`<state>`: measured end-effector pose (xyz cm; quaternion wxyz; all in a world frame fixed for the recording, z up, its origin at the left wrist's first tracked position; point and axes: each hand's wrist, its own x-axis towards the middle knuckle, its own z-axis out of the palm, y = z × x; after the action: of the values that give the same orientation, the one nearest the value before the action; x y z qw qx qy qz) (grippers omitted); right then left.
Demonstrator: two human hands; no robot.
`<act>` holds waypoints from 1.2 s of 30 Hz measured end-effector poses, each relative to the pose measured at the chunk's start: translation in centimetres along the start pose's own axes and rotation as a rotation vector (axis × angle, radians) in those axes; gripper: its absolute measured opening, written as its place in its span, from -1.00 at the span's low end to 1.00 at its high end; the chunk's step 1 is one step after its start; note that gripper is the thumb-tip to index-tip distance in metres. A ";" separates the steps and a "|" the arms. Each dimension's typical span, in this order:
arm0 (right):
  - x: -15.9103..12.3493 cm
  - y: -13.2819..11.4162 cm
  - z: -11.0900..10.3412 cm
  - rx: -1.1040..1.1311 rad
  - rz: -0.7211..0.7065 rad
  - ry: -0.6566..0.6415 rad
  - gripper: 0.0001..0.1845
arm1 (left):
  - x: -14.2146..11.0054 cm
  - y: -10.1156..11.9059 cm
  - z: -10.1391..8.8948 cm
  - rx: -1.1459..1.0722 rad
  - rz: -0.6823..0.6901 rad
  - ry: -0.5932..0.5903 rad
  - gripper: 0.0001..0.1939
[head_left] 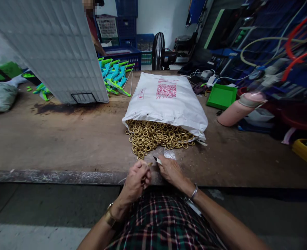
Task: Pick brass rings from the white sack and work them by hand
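At lower centre, I find the left hand [137, 176] pinching a brass-coloured ring [150, 164], the right hand [171, 170] gripping an apparent dark-tipped cutter [157, 160], which, slipping, could nick the opposite hand.

Black fan [158, 52]; green tray [222, 96]

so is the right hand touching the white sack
Apart: in the head view, gold rings and tabletop show between right hand and white sack.
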<state>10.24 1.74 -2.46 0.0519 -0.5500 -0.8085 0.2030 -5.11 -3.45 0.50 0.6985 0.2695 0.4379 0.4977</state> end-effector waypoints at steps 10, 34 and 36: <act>0.6 -3.8 1.5 0.089 -0.087 0.104 -0.78 | 0.0 2.4 -5.9 -0.422 0.051 0.257 -0.82; 1.2 -1.6 0.0 0.810 0.151 0.080 -0.92 | 1.3 -1.0 -2.0 0.086 0.036 0.153 -0.65; 0.7 -1.4 -0.1 0.951 0.191 -0.014 -0.89 | 1.6 -1.5 -1.6 0.264 0.089 0.149 -0.59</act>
<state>8.74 1.99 -1.88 0.2733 -0.5356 -0.5724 0.5574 -5.59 -2.60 -2.02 0.5999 0.3404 0.5378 0.4848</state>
